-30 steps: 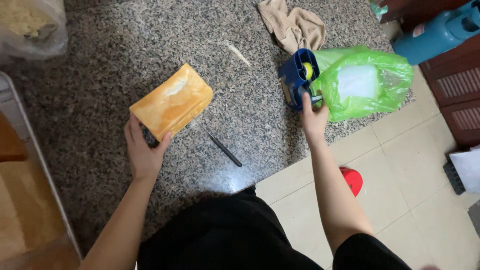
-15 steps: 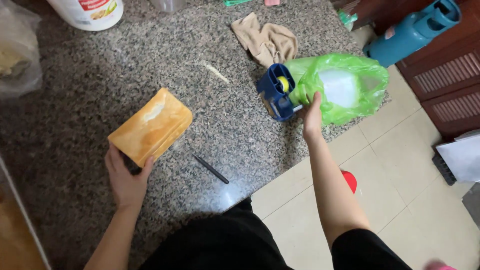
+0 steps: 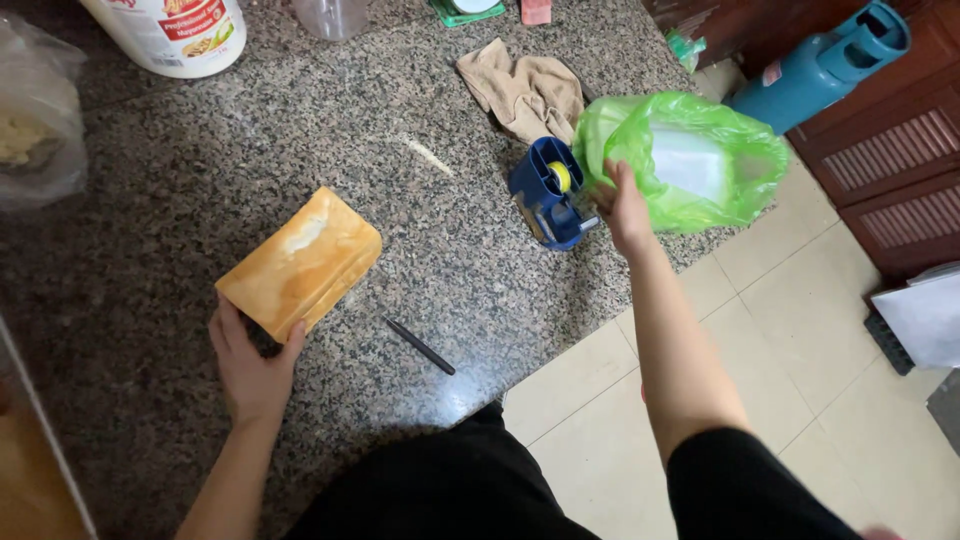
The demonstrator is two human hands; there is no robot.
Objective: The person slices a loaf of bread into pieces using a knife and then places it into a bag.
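My left hand (image 3: 250, 370) grips the near end of a flat orange packet (image 3: 300, 262) that lies on the speckled granite counter (image 3: 200, 180). My right hand (image 3: 622, 205) reaches out with its fingers apart, between a blue tape dispenser (image 3: 545, 192) standing on the counter and a green plastic bag (image 3: 690, 160) with something white inside. The thumb side is close to the dispenser and the fingertips touch the bag's edge. The hand holds nothing that I can see.
A black pen (image 3: 420, 346) lies near the counter's front edge. A beige cloth (image 3: 525, 90) is behind the dispenser. A white tub (image 3: 170, 35) and a clear bag (image 3: 40, 120) sit at the back left. A teal gas cylinder (image 3: 820, 65) stands on the tiled floor (image 3: 800, 330).
My right hand held the blue tape dispenser up a second ago; the dispenser now stands on the counter and the hand has come off it. My left hand still holds the packet.
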